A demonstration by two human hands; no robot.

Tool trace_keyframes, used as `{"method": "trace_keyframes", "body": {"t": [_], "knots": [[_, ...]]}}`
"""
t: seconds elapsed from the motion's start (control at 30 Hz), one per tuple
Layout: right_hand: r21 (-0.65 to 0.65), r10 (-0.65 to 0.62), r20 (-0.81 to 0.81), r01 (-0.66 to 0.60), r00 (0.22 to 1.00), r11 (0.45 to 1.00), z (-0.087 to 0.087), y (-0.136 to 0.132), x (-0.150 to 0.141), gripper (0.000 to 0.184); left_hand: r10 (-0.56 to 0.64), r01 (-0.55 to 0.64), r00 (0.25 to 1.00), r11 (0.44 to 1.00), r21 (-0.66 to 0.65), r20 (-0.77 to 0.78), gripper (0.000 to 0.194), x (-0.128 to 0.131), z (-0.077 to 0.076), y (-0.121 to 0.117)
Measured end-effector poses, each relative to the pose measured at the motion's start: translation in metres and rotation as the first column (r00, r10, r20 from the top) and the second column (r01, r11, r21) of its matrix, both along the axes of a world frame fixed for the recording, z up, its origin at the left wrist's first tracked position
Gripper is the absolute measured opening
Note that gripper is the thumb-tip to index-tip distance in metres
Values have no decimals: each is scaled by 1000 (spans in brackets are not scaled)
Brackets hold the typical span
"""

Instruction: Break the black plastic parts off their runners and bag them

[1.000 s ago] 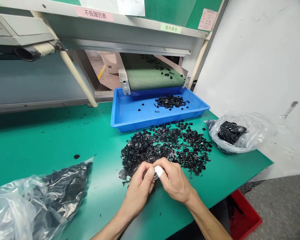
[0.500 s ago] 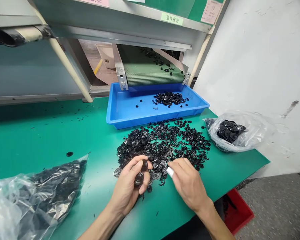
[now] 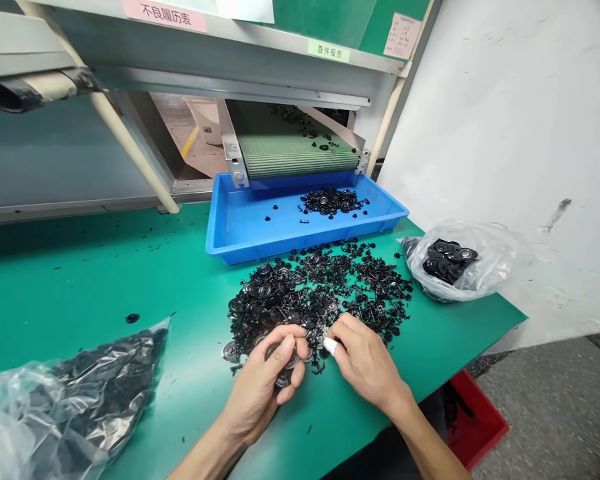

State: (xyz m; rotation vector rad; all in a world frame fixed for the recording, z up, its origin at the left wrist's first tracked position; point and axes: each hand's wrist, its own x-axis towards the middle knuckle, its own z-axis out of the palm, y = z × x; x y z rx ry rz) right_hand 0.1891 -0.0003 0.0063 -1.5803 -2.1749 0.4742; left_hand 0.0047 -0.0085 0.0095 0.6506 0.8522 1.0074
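Note:
My left hand (image 3: 255, 387) is curled around a few black round discs (image 3: 283, 380), its thumb resting over them. Just to the right, my right hand (image 3: 367, 367) has its fingertips pinched together at the near edge of the pile. Whatever sits in that pinch, if anything, is hidden. A white wrap (image 3: 330, 346) covers one of its digits. In front of both hands spreads a pile of black parts (image 3: 265, 300): larger ringed discs gather on the left, small stemmed pieces on the right.
Behind the pile, a blue tray (image 3: 300, 239) holding more black parts stands below a green conveyor belt (image 3: 300, 163). Clear plastic bags of black parts lie at left (image 3: 105, 393) and right (image 3: 485, 280). A red bin (image 3: 480, 433) sits below the table's right edge.
The view has shifted slightly. My left hand's fingers have closed further over the discs, which show less now. My right hand has moved a little left, closer to the left hand.

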Motion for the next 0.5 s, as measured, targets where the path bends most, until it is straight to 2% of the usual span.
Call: {"method": "trace_keyframes", "body": {"t": [0.17,0.33,0.5], "knots": [[-23,3,83,-1,997,1000,5,1,-2,28,-6,6,1000,1000,11,2,22,0,2,0],[-59,-1,301,20,953,998,14,10,-15,17,-34,35,999,999,-5,25,25,-2,0,0],[33,-47,276,40,960,999,5,10,-20,19,-18,21,997,999,-41,70,28,-6,-3,0]]}}
